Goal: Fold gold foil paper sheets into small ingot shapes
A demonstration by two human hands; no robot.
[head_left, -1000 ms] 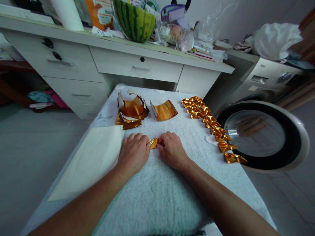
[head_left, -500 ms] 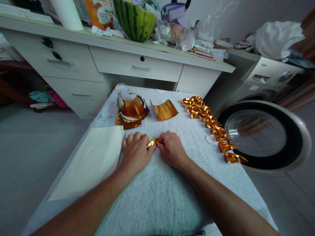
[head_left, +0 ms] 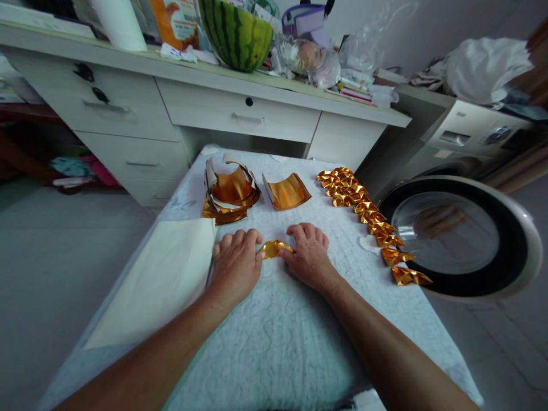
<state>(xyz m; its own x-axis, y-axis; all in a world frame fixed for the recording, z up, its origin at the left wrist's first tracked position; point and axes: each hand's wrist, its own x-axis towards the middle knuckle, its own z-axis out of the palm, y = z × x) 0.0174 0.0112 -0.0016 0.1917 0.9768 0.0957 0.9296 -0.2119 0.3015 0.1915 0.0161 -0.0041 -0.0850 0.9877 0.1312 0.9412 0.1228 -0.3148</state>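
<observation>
Between my two hands lies a small folded strip of gold foil paper [head_left: 271, 249], low over the cloth-covered table. My left hand [head_left: 238, 260] has its fingers curled, with the thumb at the strip's left end. With its thumb pressed on the right end, my right hand [head_left: 311, 256] arches its other fingers above the strip. A curved stack of gold foil sheets [head_left: 289, 192] rests beyond the hands. To its left is a larger curled bundle of foil sheets [head_left: 233, 188]. Folded gold foil pieces [head_left: 371, 217] form a line along the right side.
A pale flat sheet [head_left: 158, 279] lies left of my left forearm on the table [head_left: 274, 354]. Behind stands a white desk [head_left: 240, 117] with half a watermelon [head_left: 235, 37] and clutter on top. An open washing machine door [head_left: 454, 234] is close to the table's right edge.
My right hand has shifted slightly right and its fingers have lifted and spread from the foil strip. More of the strip shows now. My left hand stays nearly in place.
</observation>
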